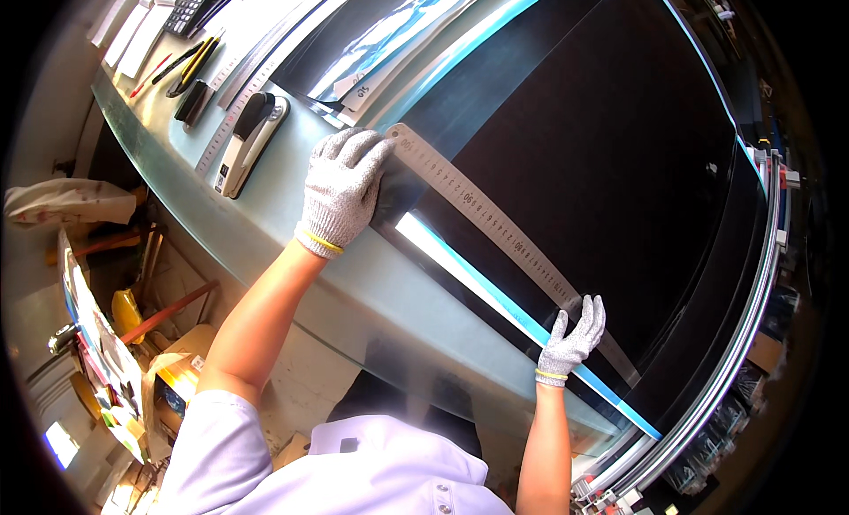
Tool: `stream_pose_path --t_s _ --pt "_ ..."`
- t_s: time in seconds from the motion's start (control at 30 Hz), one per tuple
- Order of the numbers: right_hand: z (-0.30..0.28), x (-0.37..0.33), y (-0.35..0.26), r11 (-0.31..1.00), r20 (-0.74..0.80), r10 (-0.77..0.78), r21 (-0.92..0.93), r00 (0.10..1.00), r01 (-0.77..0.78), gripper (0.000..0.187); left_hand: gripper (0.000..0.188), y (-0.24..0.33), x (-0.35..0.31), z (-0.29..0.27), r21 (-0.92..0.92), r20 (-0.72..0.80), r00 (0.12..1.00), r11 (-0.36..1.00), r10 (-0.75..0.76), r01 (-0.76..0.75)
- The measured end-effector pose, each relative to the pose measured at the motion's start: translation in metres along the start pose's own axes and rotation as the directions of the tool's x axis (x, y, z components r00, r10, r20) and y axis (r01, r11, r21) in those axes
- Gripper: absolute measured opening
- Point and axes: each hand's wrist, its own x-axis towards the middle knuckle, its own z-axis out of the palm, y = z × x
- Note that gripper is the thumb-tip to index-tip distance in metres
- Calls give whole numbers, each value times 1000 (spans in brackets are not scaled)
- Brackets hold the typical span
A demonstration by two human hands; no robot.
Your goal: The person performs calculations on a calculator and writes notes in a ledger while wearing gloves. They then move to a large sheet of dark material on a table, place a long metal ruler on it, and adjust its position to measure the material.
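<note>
A long steel ruler (495, 221) lies slantwise across a large black sheet (610, 152) on the table. My left hand (343, 192), in a grey knit glove with a yellow cuff, is closed at the ruler's far-left end, fingertips against the metal. Its thumb side is partly hidden. Close to the ruler's other end, my right hand (570, 342), gloved alike, rests with fingers stretched and apart, touching the ruler and the sheet. A white and light-blue strip (478, 280) runs along the sheet's near edge, passing by my right hand.
Left of my left hand lie a stapler (252, 145), another ruler (232, 117), pens (193, 65) and a calculator (188, 11). A glossy printed sheet (363, 37) lies at the back. Metal rails (752, 311) border the table (354, 294) on the right. Boxes and clutter (133, 365) stand below left.
</note>
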Motion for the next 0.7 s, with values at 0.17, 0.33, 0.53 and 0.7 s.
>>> stream_pose_path --t_s 0.17,0.33,0.53,0.7 --pt "0 1 1 1000 0 -9 -9 1000 9 53 38 -1 1 2 12 13 1000 1000 -1 1" --pt "2 -1 2 1000 -7 -13 -10 1000 13 53 37 0 5 2 27 -5 1000 999 20 -20" --pt "1 -2 1 1000 5 9 -3 1000 -9 53 37 -1 6 4 22 9 1000 1000 9 -9" --pt "2 -2 2 1000 1 13 8 1000 -13 54 33 -3 8 6 32 10 998 998 54 -54"
